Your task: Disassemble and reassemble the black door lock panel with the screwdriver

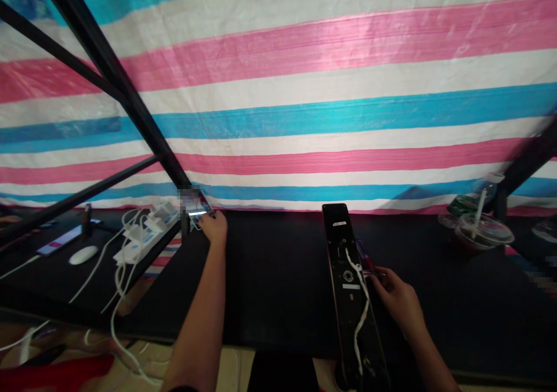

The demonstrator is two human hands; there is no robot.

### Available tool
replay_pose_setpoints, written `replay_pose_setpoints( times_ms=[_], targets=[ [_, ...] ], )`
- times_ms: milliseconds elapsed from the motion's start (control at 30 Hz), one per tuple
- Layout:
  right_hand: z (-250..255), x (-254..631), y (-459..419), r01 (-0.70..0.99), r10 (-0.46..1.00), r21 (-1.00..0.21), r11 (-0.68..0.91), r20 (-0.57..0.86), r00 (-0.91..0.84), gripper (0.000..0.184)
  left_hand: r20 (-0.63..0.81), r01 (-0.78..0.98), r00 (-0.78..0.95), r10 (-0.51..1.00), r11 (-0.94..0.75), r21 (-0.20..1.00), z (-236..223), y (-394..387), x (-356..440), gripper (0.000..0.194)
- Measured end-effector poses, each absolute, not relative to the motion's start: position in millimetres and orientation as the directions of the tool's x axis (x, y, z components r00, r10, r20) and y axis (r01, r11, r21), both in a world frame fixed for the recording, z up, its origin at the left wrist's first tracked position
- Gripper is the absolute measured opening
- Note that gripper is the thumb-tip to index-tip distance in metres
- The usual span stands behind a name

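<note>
My left hand (214, 227) is stretched out to the far left of the black table, fingers closed on the lower edge of a phone (199, 207) whose screen is partly blurred. A long black panel (348, 299), which looks like a door lock body, lies lengthwise in front of me. A white cable (362, 316) runs down its face. Beside the panel's right edge, my right hand (400, 299) has its fingers pinched together. By the fingertips lies a slim purple and red object (364, 254); its kind is unclear.
Left of the gap stands a white power strip (141, 242) with plugs and trailing cables. A white mouse (83, 255) and another lit phone (65, 240) lie beyond it. At right are a lidded drink cup (483, 232) and a bottle (489, 186). Black frame bars (126, 99) slant across the left.
</note>
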State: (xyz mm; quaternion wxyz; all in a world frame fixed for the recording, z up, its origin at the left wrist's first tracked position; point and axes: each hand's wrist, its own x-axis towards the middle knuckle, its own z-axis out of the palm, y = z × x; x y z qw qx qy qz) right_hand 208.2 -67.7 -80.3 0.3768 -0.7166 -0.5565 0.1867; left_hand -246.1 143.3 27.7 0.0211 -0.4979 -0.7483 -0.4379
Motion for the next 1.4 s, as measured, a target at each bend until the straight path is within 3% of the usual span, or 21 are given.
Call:
replay_pose_setpoints(
  times_ms=[100, 200, 467, 600, 733, 1100, 1233, 1400],
  targets=[
    [-80, 208, -67, 0.651, 0.937, -0.753, -0.097, 0.153, 0.315, 0.055, 0.429, 0.702, -0.611, 0.665, 0.205, 0.682, 35, 166, -277, 0.039],
    [-80, 208, -67, 0.644, 0.933, -0.758, -0.105, 0.148, 0.327, 0.055, 0.439, 0.712, -0.571, 0.693, 0.153, 0.685, 33, 173, -276, 0.036],
    [-82, 210, -67, 0.653, 0.937, -0.745, -0.135, 0.119, 0.329, 0.057, 0.318, 0.721, -0.081, 0.945, -0.164, 0.673, -35, 112, -166, 0.027],
    [-81, 210, -68, 0.65, 0.938, -0.749, -0.132, 0.118, 0.326, 0.057, 0.277, 0.704, 0.21, 0.937, -0.342, 0.623, -54, 76, -124, 0.011],
    [-80, 210, -68, 0.653, 0.937, -0.748, -0.118, 0.134, 0.323, 0.056, 0.262, 0.714, 0.279, 0.924, -0.382, 0.587, -53, 71, -119, 0.019],
    [-82, 210, -69, 0.656, 0.941, -0.747, -0.107, 0.137, 0.311, 0.055, 0.335, 0.705, 0.235, 0.912, -0.397, 0.588, -63, 78, -122, 0.015],
    [-80, 209, -68, 0.647, 0.941, -0.754, -0.114, 0.128, 0.315, 0.055, 0.428, 0.738, -0.048, 0.902, -0.257, 0.624, -56, 99, -148, 0.018],
    [-80, 209, -67, 0.65, 0.937, -0.749, -0.126, 0.124, 0.325, 0.055, 0.473, 0.75, -0.474, 0.743, 0.059, 0.659, -28, 142, -229, 0.024]
  ],
)
